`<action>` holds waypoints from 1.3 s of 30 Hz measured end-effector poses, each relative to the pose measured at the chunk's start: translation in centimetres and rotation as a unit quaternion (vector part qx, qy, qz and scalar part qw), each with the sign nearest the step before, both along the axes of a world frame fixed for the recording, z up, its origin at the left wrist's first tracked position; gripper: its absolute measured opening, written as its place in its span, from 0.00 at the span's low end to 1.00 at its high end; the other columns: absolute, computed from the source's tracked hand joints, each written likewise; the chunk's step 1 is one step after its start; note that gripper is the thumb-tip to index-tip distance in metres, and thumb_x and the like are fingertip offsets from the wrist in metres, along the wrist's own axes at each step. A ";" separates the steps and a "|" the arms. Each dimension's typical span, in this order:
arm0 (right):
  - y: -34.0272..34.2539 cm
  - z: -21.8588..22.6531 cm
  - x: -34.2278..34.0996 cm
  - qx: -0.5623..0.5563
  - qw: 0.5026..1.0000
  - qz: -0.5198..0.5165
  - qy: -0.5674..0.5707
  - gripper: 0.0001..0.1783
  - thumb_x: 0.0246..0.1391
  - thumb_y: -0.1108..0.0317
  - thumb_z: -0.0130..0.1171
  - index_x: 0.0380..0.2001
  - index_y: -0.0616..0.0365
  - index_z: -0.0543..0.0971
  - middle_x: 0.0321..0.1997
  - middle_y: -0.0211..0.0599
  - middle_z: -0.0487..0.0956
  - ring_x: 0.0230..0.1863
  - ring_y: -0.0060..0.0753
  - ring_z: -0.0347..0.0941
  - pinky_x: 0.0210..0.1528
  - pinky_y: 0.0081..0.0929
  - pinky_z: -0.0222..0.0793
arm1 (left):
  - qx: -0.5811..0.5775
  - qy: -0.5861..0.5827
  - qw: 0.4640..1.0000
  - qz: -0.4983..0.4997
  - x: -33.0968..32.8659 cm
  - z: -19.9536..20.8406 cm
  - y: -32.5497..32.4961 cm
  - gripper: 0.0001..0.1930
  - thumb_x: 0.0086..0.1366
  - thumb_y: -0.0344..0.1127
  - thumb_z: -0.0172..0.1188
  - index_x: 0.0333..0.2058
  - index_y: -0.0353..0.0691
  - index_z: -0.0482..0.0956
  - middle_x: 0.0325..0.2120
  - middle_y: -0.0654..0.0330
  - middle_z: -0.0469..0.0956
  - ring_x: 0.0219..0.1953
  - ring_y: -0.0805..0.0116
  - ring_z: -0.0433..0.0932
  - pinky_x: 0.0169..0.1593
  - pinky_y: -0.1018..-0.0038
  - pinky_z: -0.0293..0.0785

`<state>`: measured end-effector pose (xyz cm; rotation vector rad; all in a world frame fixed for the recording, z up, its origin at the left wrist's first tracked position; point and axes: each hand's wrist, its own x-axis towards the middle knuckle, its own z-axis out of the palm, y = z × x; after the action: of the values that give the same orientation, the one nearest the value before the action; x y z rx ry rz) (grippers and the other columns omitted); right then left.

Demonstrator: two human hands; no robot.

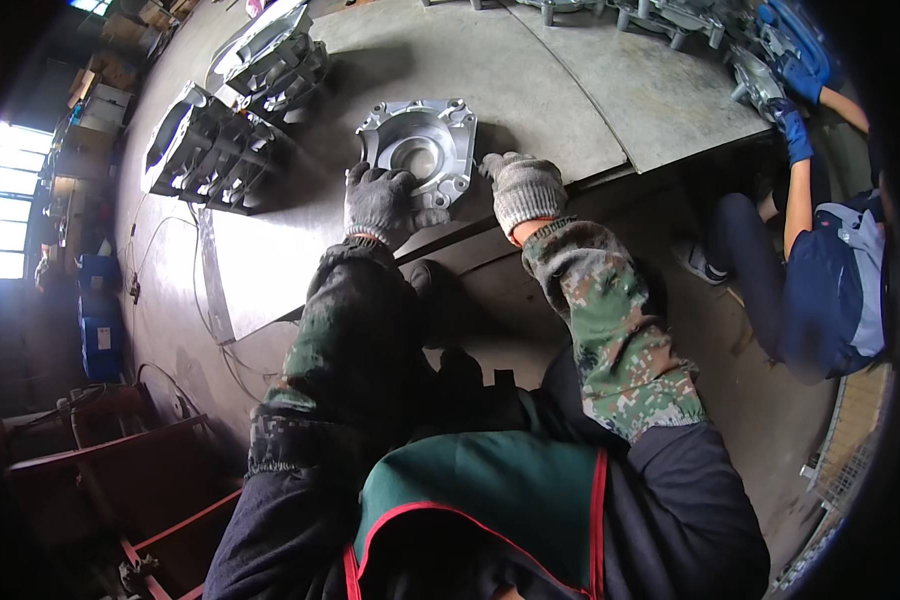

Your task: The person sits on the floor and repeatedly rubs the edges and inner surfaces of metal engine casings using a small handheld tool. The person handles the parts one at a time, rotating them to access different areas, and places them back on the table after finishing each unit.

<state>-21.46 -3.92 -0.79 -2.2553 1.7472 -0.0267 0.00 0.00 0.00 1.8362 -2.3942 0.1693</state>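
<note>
A square silver metal casting (460, 150) with a round recess and bolt holes at its corners lies on the grey metal tabletop in front of me. My left hand (382, 205), in a grey knit glove, grips its near left corner, thumb along the near edge and fingers over the rim. Just off the casting's right side is my right hand (526, 188), gloved too. Its fingers are curled together and point toward the part; whatever may be between them is hidden.
Taller stacked castings (215, 150) stand at the left of the table (560, 130). More castings (670, 20) line its far right side. A co-worker in blue gloves (795, 130) handles a part at the right. A thin cable (160, 225) trails at the left.
</note>
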 end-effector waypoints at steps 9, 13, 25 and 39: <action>1.0 0.3 -2.4 0.002 0.968 -0.121 -0.221 0.17 0.54 0.60 0.63 0.49 0.42 0.79 0.47 0.39 0.81 0.49 0.47 0.77 0.51 0.39 0.75 | 0.019 0.023 0.995 0.100 -3.2 0.6 0.2 0.37 0.43 0.77 0.59 0.35 0.47 0.83 0.34 0.60 0.83 0.47 0.57 0.77 0.59 0.58 0.59; -5.3 1.5 -2.9 -0.015 0.996 -0.082 0.035 0.20 0.54 0.54 0.61 0.50 0.44 0.79 0.46 0.42 0.81 0.47 0.50 0.78 0.50 0.41 0.74 | 0.005 0.061 0.995 0.078 -3.2 -0.2 0.6 0.39 0.43 0.78 0.59 0.36 0.46 0.84 0.35 0.59 0.83 0.47 0.58 0.77 0.59 0.59 0.59; -9.5 5.3 3.0 -0.129 0.947 0.033 0.294 0.14 0.55 0.60 0.52 0.39 0.50 0.83 0.42 0.43 0.83 0.45 0.54 0.79 0.44 0.60 0.71 | 0.003 0.102 0.988 0.114 -2.9 -2.2 0.1 0.43 0.37 0.75 0.67 0.44 0.47 0.84 0.47 0.54 0.81 0.58 0.57 0.71 0.64 0.57 0.54; -4.2 4.2 2.5 -0.189 0.920 0.108 0.326 0.12 0.51 0.70 0.54 0.35 0.50 0.85 0.36 0.43 0.83 0.39 0.46 0.82 0.36 0.49 0.78 | 0.050 0.127 0.981 0.135 -2.0 -0.8 1.0 0.45 0.39 0.75 0.66 0.47 0.42 0.82 0.52 0.51 0.78 0.62 0.53 0.66 0.68 0.59 0.49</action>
<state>-18.96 -8.17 3.39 -2.9785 1.8919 0.5396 -1.98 0.99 -0.82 2.0791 -2.0137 -0.1569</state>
